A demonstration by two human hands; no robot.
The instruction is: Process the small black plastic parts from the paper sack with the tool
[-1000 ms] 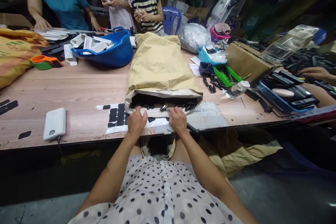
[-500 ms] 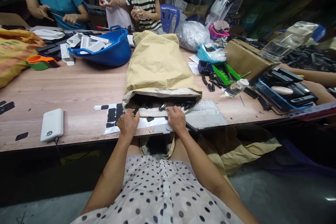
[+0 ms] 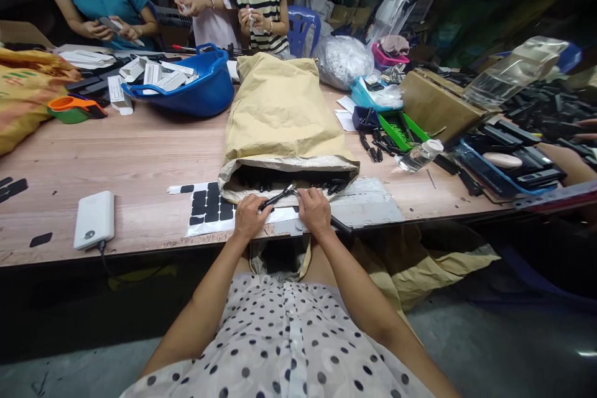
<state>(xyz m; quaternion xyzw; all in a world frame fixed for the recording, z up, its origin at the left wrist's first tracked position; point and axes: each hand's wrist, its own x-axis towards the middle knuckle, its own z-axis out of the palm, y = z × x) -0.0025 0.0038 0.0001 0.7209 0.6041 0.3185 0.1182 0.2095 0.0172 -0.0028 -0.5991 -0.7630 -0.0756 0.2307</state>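
Note:
My left hand (image 3: 250,219) is closed round a slim black stick-shaped piece (image 3: 276,199), which points up and to the right. Close to its far end my right hand (image 3: 314,211) pinches a small shiny metal part (image 3: 296,192); whether the two pieces touch I cannot tell. A black rod (image 3: 342,225) shows beyond the right hand, and its link to that hand is hidden. Both hands are at the mouth of a tan sack (image 3: 284,112), which lies on the table with black pieces inside. Under the left hand lies a white sheet with black stickers (image 3: 205,206).
A white power bank (image 3: 94,219) with a cable stands left on the table (image 3: 153,155). Behind it is a blue basin (image 3: 200,90) of white boxes. Rightward are a green tray (image 3: 403,130), a bottle (image 3: 420,157) and a blue tray (image 3: 485,168). Several people work around the table.
My left hand has moved right, bringing the black piece up to the metal part in my right hand. The right hand has stayed nearly still.

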